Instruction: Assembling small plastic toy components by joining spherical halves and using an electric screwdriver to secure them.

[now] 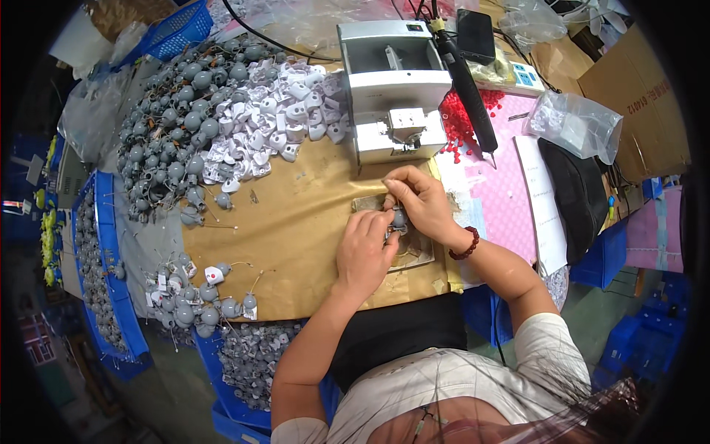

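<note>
Both my hands meet over a small flat tray or plate (pixel 416 259) at the front middle of the table. Between them sits a small grey rounded part (pixel 399 219), partly covered by fingers. My left hand (pixel 364 248) is closed around its near left side, fingertips bent inward. My right hand (pixel 424 203) comes from the right with thumb and forefinger pinched just above the part; what the pinch holds is too small to make out. A dark red bead bracelet (pixel 464 244) circles my right wrist.
Behind my hands stands a grey metal machine (pixel 396 96); a black electric screwdriver (pixel 470 92) hangs beside it. Grey bulb-shaped parts (pixel 174 111) and white plastic caps (pixel 285 111) are heaped at left, small red pieces (pixel 462 118) at right. More grey parts fill a blue bin (pixel 122 288).
</note>
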### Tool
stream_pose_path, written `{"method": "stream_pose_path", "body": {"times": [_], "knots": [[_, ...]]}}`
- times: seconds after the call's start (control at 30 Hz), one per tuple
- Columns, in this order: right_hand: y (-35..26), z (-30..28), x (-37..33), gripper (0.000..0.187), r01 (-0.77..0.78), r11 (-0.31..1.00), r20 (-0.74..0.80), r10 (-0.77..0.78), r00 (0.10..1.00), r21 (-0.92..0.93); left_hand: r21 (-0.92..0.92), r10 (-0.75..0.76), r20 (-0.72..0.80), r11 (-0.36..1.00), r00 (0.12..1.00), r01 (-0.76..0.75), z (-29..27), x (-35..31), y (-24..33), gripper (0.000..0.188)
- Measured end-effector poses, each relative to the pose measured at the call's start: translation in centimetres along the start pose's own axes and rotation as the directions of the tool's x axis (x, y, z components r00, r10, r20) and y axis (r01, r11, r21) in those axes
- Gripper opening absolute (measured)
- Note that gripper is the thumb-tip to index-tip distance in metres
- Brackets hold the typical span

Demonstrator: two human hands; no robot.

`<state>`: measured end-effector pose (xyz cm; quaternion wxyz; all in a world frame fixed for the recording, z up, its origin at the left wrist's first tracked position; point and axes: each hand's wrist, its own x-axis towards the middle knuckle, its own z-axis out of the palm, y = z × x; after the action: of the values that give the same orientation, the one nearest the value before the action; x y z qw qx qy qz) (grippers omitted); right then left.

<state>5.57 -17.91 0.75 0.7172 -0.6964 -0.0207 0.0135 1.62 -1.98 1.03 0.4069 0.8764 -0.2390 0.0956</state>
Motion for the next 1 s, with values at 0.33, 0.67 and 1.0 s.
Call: {"method": "stream_pose_path", "body": {"times": [0.33, 0.67, 1.0], "knots": [[-0.1, -0.8, 0.8, 0.026, -0.003, 0.99, 0.193, 0.03, 0.981, -0.141, -0.094, -0.009, -0.008, 0.996, 1.0, 0.009, -0.5, -0.7, -1.2, 0.036], [-0.3, -14.2, 0.3, 0.022, 0.198, 0.285, 0.129, -0.243, 0.961, -0.938, 0.302, -0.36, -0.454, 0.799, 0.815, 0.521, -21.3, -8.9, -5.5, 0.039], [2.5, -16.7, 0.5, 0.018, 0.258, 0.165, 0.213, -0.251, 0.944, -0.952, 0.673, -0.161, -0.422, 0.603, 0.892, 0.427, -25.8, -7.8, -8.4, 0.033]]}}
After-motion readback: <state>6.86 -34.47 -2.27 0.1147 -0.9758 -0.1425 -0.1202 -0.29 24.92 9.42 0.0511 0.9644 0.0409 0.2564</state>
